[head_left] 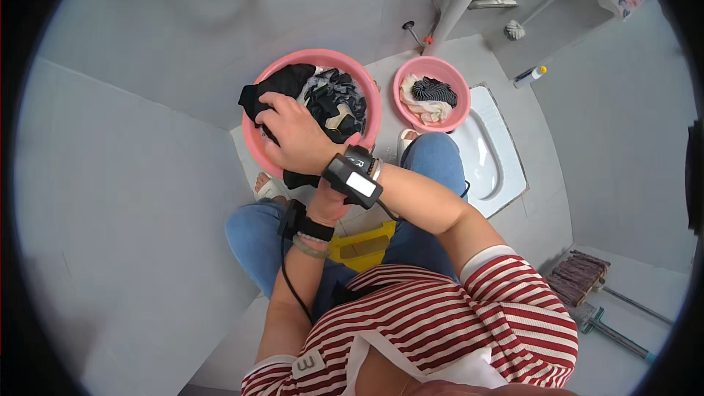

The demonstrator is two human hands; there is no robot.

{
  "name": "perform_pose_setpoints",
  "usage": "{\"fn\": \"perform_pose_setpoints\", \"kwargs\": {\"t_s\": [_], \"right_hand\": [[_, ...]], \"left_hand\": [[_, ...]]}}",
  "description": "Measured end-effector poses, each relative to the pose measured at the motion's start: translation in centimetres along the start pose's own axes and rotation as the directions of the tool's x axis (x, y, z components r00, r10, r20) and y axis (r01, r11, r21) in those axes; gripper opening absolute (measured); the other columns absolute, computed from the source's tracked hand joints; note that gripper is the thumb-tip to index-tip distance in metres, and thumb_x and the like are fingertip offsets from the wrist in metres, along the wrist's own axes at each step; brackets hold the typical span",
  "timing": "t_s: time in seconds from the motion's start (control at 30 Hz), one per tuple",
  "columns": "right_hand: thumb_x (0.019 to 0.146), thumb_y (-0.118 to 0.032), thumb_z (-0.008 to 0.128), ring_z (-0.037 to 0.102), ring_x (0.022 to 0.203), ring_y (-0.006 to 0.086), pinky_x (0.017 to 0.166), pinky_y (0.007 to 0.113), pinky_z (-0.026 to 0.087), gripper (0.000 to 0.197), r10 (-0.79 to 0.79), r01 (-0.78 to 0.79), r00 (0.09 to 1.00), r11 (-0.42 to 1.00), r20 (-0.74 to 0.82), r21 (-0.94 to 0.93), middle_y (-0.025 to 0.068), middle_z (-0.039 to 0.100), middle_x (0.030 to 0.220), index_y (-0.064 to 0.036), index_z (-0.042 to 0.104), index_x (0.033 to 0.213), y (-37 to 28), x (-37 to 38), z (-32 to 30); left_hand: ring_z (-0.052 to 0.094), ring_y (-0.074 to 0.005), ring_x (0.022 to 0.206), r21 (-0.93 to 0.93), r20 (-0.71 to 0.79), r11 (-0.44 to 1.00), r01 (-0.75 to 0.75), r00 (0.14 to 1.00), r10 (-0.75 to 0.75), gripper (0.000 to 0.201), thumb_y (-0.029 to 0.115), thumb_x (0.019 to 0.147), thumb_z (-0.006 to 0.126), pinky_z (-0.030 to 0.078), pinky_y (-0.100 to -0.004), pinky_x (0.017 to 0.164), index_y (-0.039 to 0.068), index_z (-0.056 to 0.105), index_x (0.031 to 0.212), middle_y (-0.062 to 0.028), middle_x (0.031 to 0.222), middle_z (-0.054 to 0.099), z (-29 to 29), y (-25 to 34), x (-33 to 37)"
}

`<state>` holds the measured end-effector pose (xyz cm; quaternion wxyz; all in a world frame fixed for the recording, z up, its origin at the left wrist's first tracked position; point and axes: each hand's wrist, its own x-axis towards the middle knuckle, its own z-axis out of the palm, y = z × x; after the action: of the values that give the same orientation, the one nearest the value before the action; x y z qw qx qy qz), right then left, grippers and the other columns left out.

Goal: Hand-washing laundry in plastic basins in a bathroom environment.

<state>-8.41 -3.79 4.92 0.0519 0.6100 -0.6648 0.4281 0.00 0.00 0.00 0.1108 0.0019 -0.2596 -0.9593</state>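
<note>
your right hand (pixel 304 130) reaches across your left hand (pixel 331 204) and lies over the left side of the big pink tub (pixel 375 106), just above the middle of the frame. its fingers are bent and slightly apart on the black cloth (pixel 288 82) (you can't tell whether they grip it). your left hand is below, mostly hidden behind your right wrist, so you can't tell how its fingers stand. beside the black cloth, in the tub's right half, sit dark patterned clothes (pixel 336 94). to the upper right of centre, a small pink basin (pixel 464 99) holds a cream cloth (pixel 427 111) and a dark striped cloth (pixel 434 91), with the white squat toilet (pixel 480 148) just to its lower right.
</note>
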Motion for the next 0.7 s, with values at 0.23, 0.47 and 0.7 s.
{"fn": "perform_pose_setpoints", "kwargs": {"t_s": [0.23, 0.47, 0.7], "right_hand": [[0.083, -0.015, 0.053, 0.054, 0.098, 0.0224, 0.080, 0.036, 0.044, 0.022, 0.440, -0.351, 0.736, -0.402, 0.515, 0.846, 0.0075, 0.055, 0.102, -0.0044, 0.053, 0.102, 0.5, 2.4, -4.0], [0.084, -0.019, 0.051, 0.056, 0.094, 0.0257, 0.075, 0.035, 0.046, 0.023, 0.466, -0.384, 0.717, -0.356, 0.518, 0.852, 0.0101, 0.056, 0.104, -0.0031, 0.055, 0.101, 3.9, 2.3, -5.1], [0.068, -0.009, 0.057, 0.058, 0.075, 0.0246, 0.064, 0.037, 0.046, 0.010, 0.074, 0.067, 0.955, 0.889, 0.287, -0.453, 0.0086, 0.056, 0.076, -0.0053, 0.058, 0.078, 9.5, -2.6, -3.4]], "left_hand": [[0.043, -0.0087, 0.092, 0.328, -0.056, 0.941, 0.080, 0.996, -0.065, 0.081, 0.012, 0.066, 0.070, 0.036, -0.0208, 0.075, 0.001, 0.028, 0.134, -0.0082, 0.127, 0.045, 0.1, 2.2, -0.5], [0.047, -0.0046, 0.070, 0.332, -0.400, 0.941, 0.071, 0.914, 0.072, 0.049, 0.005, 0.076, 0.058, 0.039, -0.0172, 0.064, -0.001, 0.043, 0.123, -0.0052, 0.108, 0.056, 0.4, 5.4, 0.1], [0.052, -0.0064, 0.074, 0.389, -0.547, 0.921, -0.009, 0.803, 0.239, 0.022, 0.005, 0.079, 0.061, 0.043, -0.0197, 0.068, 0.001, 0.056, 0.100, -0.0010, 0.085, 0.058, -2.3, 8.7, 1.3]]}}
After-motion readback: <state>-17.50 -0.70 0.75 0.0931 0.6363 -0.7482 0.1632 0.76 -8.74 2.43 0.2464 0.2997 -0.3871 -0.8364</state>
